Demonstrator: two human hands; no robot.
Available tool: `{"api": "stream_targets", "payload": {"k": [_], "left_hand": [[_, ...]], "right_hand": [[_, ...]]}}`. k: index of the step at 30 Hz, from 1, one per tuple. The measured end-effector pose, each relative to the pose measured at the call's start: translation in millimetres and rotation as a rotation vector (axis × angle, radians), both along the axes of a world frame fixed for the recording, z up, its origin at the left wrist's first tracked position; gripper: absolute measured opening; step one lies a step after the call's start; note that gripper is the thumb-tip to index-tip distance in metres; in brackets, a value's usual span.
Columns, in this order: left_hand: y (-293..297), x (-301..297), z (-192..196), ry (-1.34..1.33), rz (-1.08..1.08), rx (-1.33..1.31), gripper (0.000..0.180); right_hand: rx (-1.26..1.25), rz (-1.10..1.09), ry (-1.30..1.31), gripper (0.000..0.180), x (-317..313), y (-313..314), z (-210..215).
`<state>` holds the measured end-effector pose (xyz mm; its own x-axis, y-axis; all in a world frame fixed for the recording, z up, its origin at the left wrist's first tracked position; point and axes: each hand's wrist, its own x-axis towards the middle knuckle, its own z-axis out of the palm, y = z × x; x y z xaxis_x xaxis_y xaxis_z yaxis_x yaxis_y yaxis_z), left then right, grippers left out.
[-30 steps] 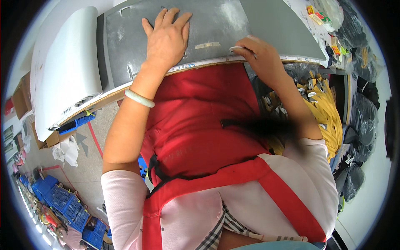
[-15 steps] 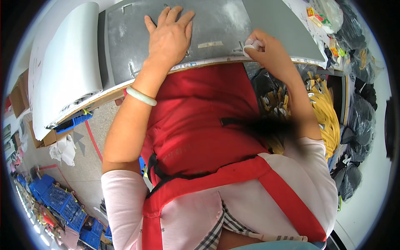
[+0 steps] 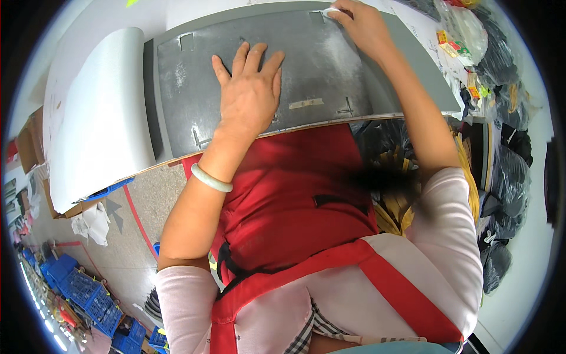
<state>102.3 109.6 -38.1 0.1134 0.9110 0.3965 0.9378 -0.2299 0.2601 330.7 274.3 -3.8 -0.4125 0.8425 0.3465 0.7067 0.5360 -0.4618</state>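
- The person's left hand [image 3: 250,97] lies flat, fingers spread wide, gripping nothing, the dark grey panel [image 3: 318,74] beneath them.
- Their right hand [image 3: 367,30] pinches a small white piece [image 3: 330,12], a slot [image 3: 316,16] just left of its fingertips.
- Left of the left fingers: a curled pale sheet [image 3: 100,118].

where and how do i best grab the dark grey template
Probably pinch the dark grey template by its near edge, right of the strip of tape, coming from the near side, thumb on top. It lies flat, and that edge runs close along the edge of the table, so access seems easiest there. The left hand lies spread on it, farther left.
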Motion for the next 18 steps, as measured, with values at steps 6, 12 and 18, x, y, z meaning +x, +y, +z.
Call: {"api": "stream_targets", "payload": {"k": [6, 12, 18], "left_hand": [[-0.9, -3.1, 0.5, -0.008, 0.012, -0.007, 0.031], [0.3, -1.3, -1.9, -0.023, 0.006, 0.009, 0.032], [0.7, -2.5, -5.5, -0.044, -0.020, 0.054, 0.031]], "right_hand": [[-0.038, 0.080, -0.081, 0.025, -28.4, 11.3, 7.0], [0.202, 0.108, -0.254, 0.020, -22.6, 19.8, 4.3], [-0.222, -0.139, 0.112, 0.021, -24.4, 13.6, 0.6]]}}
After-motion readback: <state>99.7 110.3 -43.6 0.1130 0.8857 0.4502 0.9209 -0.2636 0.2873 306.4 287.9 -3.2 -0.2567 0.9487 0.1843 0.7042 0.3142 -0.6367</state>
